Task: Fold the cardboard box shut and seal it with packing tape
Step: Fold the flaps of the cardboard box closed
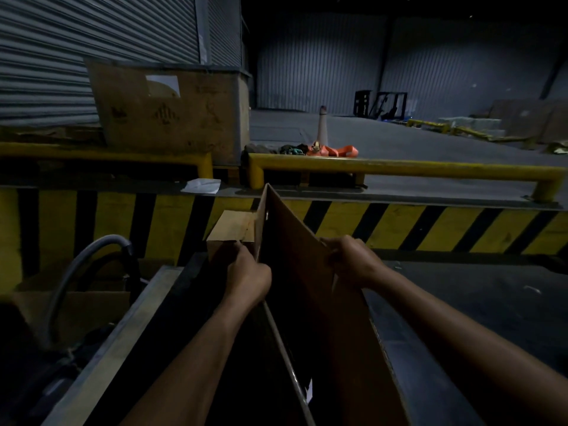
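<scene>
Both hands' grips, left hand (249, 273) and right hand (353, 261), pinch flat corrugated cardboard box (295, 241).

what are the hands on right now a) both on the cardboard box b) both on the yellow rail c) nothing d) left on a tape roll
a: the left hand grips the cardboard box at its small side flap, and the right hand grips the edge of the tall upright panel.
</scene>
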`<state>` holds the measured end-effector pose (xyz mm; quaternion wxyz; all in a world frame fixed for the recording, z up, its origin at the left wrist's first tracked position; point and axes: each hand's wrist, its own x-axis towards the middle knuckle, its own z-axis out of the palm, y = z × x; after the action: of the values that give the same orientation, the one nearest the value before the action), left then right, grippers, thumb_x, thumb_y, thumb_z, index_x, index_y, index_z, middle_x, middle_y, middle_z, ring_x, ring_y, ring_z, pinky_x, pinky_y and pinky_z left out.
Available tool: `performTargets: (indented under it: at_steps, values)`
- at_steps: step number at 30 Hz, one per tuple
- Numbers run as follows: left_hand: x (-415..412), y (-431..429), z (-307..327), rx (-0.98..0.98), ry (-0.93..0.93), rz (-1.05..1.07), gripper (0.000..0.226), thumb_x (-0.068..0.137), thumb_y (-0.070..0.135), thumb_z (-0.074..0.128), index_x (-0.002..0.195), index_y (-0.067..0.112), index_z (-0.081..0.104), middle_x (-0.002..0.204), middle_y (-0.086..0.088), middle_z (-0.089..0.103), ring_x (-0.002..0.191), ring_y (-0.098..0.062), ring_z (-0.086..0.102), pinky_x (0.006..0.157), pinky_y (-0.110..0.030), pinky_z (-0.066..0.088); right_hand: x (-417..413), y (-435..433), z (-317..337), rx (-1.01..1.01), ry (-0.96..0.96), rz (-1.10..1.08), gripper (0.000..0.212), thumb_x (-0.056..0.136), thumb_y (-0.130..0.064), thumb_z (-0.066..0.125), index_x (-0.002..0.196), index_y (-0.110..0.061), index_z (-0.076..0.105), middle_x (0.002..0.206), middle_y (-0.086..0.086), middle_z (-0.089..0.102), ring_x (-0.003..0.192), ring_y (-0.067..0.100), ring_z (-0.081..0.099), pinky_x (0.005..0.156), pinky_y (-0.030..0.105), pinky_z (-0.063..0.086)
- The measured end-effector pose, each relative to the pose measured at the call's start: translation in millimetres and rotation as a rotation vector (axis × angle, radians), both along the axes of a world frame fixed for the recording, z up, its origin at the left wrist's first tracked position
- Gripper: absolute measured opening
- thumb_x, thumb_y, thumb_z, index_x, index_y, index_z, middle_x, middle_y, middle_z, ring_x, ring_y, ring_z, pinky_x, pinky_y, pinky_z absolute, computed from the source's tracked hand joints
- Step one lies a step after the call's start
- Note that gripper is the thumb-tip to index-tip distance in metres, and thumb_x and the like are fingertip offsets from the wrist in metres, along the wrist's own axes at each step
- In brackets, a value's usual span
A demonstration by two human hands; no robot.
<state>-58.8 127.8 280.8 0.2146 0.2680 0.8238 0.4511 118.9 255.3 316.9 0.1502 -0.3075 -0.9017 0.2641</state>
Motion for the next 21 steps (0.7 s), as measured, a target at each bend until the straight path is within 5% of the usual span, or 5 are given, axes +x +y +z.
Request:
performTargets:
  at_steps: [5,8,14,18,21]
  values:
    - [-31.3,-4.5,20.9,-0.045,0.144,0.015,0.071,0.092,0.005,0.046,0.157,0.016,0.020,0.133,-0.016,0.052,0.112,-0.035,0.057,0.086,-0.042,0.055,30.0,21.2,8.7,-0.044,-0.143,-0.144,0.061,0.091,-0.004,0.059,0.147,-0.017,0.037,0.130,0.011,0.059,0.097,0.014,0.060,0.080,0.031,0.055]
    - [-57.1,1.7,21.5,-0.074,0.171,0.042,0.052,0.088,0.012,0.050,0.140,0.017,0.048,0.122,-0.013,0.060,0.104,-0.034,0.061,0.090,-0.050,0.055,40.6,27.6,14.2,-0.145,-0.295,-0.210,0.070,0.089,-0.012,0.062,0.150,-0.021,0.030,0.136,0.010,0.051,0.110,0.023,0.058,0.089,0.039,0.052]
    - [-74.3,11.9,13.0,-0.019,0.117,-0.032,0.027,0.089,0.023,0.055,0.115,0.026,0.064,0.107,-0.007,0.068,0.095,-0.031,0.066,0.088,-0.051,0.056,29.7,31.9,-3.5,-0.144,-0.419,-0.257,0.022,0.094,-0.020,0.056,0.116,-0.016,0.056,0.114,0.010,0.066,0.093,0.022,0.065,0.076,0.037,0.056]
    - [-59.6,3.6,27.1,-0.040,0.045,-0.126,0.046,0.091,0.018,0.057,0.135,0.026,0.054,0.107,-0.001,0.067,0.094,-0.024,0.066,0.081,-0.045,0.058,22.0,32.9,-8.8,-0.090,-0.307,-0.171,0.076,0.094,-0.005,0.054,0.154,-0.022,0.013,0.139,0.019,0.050,0.116,0.032,0.057,0.083,0.036,0.049]
    - [-30.8,-20.6,35.3,-0.213,0.003,-0.302,0.080,0.091,0.008,0.060,0.156,0.036,0.021,0.103,0.010,0.054,0.087,-0.014,0.058,0.063,-0.030,0.051,22.7,34.0,-8.3,-0.086,-0.314,-0.124,0.090,0.095,-0.003,0.052,0.155,-0.032,-0.009,0.143,0.021,0.046,0.117,0.034,0.056,0.084,0.037,0.048]
